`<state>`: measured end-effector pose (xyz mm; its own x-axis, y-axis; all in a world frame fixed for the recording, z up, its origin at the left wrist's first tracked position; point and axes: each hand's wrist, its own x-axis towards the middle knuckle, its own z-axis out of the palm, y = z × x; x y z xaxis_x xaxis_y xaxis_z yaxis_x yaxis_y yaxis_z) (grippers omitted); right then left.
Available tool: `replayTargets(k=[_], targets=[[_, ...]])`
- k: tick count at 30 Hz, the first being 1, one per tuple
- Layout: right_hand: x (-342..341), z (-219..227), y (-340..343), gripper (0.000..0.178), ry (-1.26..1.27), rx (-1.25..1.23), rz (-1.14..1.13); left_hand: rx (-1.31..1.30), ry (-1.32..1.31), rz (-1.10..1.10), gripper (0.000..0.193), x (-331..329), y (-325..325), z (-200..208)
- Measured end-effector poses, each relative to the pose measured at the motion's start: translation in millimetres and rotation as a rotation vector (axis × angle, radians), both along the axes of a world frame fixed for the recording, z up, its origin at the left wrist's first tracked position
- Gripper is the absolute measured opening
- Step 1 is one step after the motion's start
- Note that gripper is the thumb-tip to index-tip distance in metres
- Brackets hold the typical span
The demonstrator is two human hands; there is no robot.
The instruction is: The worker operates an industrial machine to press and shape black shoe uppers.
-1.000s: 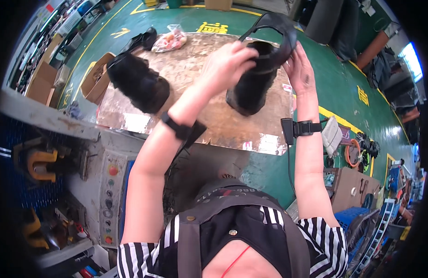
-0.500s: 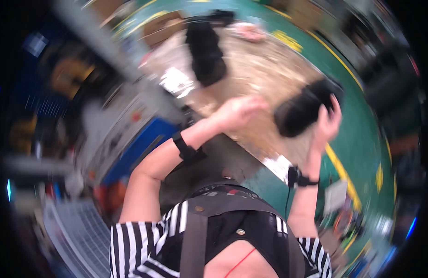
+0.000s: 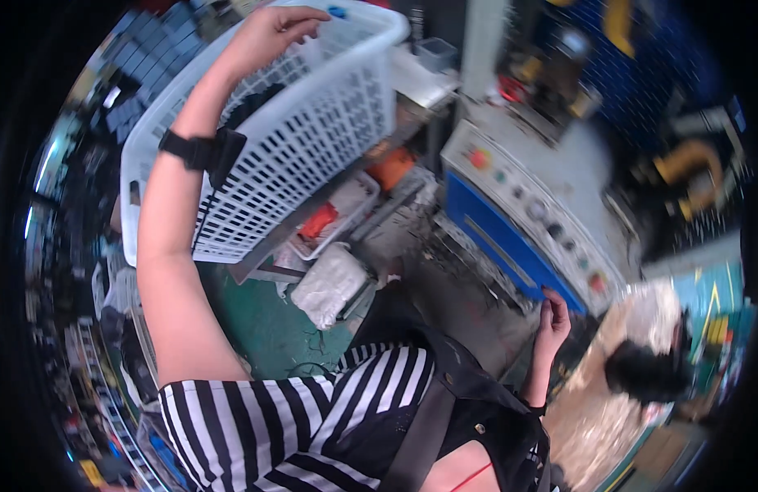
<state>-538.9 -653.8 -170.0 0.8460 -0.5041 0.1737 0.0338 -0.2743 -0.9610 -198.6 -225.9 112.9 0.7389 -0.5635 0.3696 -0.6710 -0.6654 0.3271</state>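
My left hand [image 3: 268, 37] is stretched over a large white plastic basket [image 3: 313, 156] with slotted sides. Its fingers are apart and hold nothing visible. Close to the fingertips, a small blue piece [image 3: 337, 12] shows at the basket's rim. Dark items [image 3: 260, 102] lie inside, partly hidden by the wall and my forearm. Lower down at the right, my right hand [image 3: 553, 324] hangs beside the blue front of a machine panel [image 3: 534, 209] with knobs and buttons. Its fingers are loosely bent and apart, with nothing seen in them.
A table covered in brown sheeting [image 3: 588, 410] stands at the lower right, bearing a black bundle [image 3: 645, 373]. Under the basket are a white tray [image 3: 338, 217] with a red item and a white-covered stool [image 3: 330, 283]. A grey post [image 3: 484, 49] rises behind the machine.
My view has swung left from the table to the basket and machine. My right hand has come away from the black bundle; my left hand now reaches over the basket.
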Motion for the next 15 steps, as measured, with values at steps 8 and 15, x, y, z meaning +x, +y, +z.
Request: replayTargets(k=[8, 15], targets=[[171.6, -1.5, 91.7, 0.015, 0.228, 0.104, 0.222, 0.675, 0.183, 0.43, 0.024, 168.1, 242.9, -141.9], [246.6, 8.6, 136.6, 0.016, 0.484, -0.054, 0.39, 0.932, 0.026, -0.028, 0.012, 215.2, 263.6, -302.2]])
